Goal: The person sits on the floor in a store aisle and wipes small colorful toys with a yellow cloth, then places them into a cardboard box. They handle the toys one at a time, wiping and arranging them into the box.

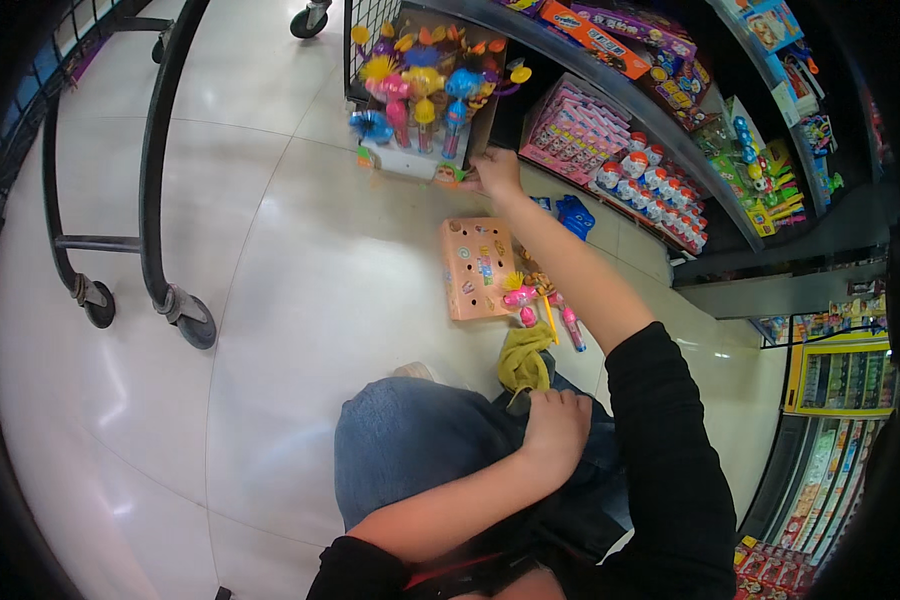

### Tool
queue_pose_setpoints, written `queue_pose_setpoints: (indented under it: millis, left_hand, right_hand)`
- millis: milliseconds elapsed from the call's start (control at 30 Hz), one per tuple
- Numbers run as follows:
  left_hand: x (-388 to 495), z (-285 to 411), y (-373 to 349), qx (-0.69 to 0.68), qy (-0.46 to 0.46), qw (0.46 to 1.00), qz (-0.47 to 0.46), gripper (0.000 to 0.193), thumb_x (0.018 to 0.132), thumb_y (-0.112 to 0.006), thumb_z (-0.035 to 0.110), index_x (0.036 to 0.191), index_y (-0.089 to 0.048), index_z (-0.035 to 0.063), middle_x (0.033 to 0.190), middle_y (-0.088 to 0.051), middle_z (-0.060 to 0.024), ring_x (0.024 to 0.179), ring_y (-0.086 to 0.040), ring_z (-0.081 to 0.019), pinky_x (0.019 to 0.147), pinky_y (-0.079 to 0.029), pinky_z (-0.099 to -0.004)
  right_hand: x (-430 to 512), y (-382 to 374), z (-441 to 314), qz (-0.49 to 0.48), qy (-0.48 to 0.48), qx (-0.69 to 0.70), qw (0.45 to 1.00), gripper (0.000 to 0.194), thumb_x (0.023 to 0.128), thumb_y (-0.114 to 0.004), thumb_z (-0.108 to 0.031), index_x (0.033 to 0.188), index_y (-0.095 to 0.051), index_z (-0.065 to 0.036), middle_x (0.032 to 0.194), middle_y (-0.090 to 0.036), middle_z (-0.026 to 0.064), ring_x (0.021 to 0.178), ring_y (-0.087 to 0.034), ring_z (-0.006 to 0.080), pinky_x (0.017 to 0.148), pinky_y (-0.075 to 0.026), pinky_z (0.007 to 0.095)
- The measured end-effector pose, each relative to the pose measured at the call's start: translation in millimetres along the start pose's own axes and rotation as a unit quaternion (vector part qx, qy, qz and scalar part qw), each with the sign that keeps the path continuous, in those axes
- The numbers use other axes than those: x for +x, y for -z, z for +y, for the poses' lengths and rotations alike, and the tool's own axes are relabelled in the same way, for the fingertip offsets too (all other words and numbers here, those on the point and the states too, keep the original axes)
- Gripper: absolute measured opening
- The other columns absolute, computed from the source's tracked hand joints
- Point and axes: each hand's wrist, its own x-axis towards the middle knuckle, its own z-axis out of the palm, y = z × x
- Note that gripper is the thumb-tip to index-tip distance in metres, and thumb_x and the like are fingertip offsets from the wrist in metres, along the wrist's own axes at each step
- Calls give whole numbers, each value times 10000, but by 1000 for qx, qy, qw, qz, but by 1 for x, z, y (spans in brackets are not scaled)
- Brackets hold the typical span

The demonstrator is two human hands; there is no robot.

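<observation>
My right hand (497,174) reaches forward and holds the right front corner of a display box (412,166) full of colourful novelty toys (424,97), beside the bottom shelf. Near my knees, my left hand (559,431) is closed on something dark, partly hidden by the fingers. A yellow-green cloth (525,356) hangs or lies just beyond it. An orange-pink cardboard box (478,268) with round holes rests on the floor under my right forearm. Pink novelty toys (521,296) and a pink tube (572,328) lie to its right.
A metal rack frame on casters (150,150) stands at the left. Shelves at the right hold packed sweets, pink boxes (577,124) and red-and-white eggs (649,180). A blue packet (574,217) lies by the shelf foot. A yellow-framed display (844,379) is farther right.
</observation>
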Motion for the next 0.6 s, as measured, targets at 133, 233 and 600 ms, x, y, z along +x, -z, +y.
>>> queue_pose_setpoints:
  millis: [133, 233, 600]
  left_hand:
    - [-5, 7, -2, 1, -11, 1000, 5, 202, 872, -558, 164, 1052, -612, 88, 958, -620, -76, 890, -606, -243, 795, -418, -374]
    - [-7, 8, 7, 18, -14, 999, -33, 235, 874, -562, 165, 1061, -669, 71, 951, -608, -79, 932, -570, -242, 810, -400, -380]
    - [-5, -1, 27, 2, -164, 965, -202, 228, 881, -590, 167, 1058, -706, 82, 1043, -607, -86, 971, -554, -247, 907, -418, -438]
  right_hand:
    - [18, -4, -12, 29, 44, 29, 998, 182, 868, -561, 0, 950, -611, 154, 829, -633, 171, 636, -661, 261, 540, -627, 380]
    - [36, -25, -17, 81, 61, 59, 993, 166, 859, -561, 13, 942, -616, 145, 840, -632, 171, 637, -656, 261, 551, -629, 388]
    - [174, -25, -16, 112, 53, -52, 991, 434, 954, -524, -29, 1381, -529, -103, 1256, -592, 98, 1093, -609, 240, 920, -545, 379]
